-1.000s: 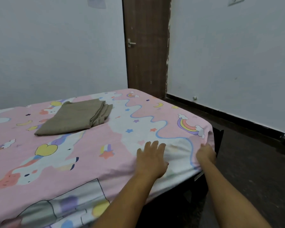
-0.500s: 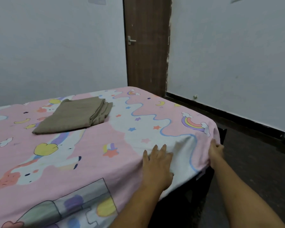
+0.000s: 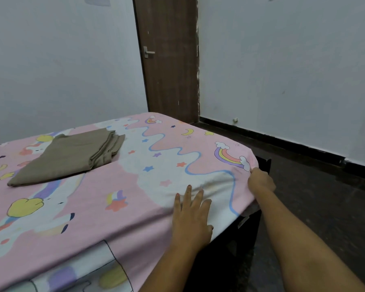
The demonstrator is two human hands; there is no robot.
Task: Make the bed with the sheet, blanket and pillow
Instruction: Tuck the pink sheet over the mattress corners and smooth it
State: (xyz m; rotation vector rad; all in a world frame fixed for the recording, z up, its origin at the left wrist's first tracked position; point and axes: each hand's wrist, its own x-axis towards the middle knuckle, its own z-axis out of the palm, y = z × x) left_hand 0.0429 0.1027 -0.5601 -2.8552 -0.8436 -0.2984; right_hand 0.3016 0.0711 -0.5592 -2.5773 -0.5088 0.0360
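A pink sheet (image 3: 135, 192) printed with unicorns, stars and rainbows covers the mattress. My left hand (image 3: 191, 216) lies flat on it near the bed's near right corner, fingers straight and spread. My right hand (image 3: 260, 181) pinches the sheet's edge at that corner, just below the rainbow print. A folded olive-brown blanket (image 3: 72, 154) rests on the sheet toward the far left. No pillow is in view.
The dark bed frame (image 3: 263, 165) shows under the corner. A brown door (image 3: 169, 57) with a metal handle stands behind the bed. White walls run along the back and right, with dark floor (image 3: 314, 197) to the right of the bed.
My right hand has slid along the sheet's edge toward the corner and now pinches it by the rainbow. My left hand has stayed flat on the sheet.
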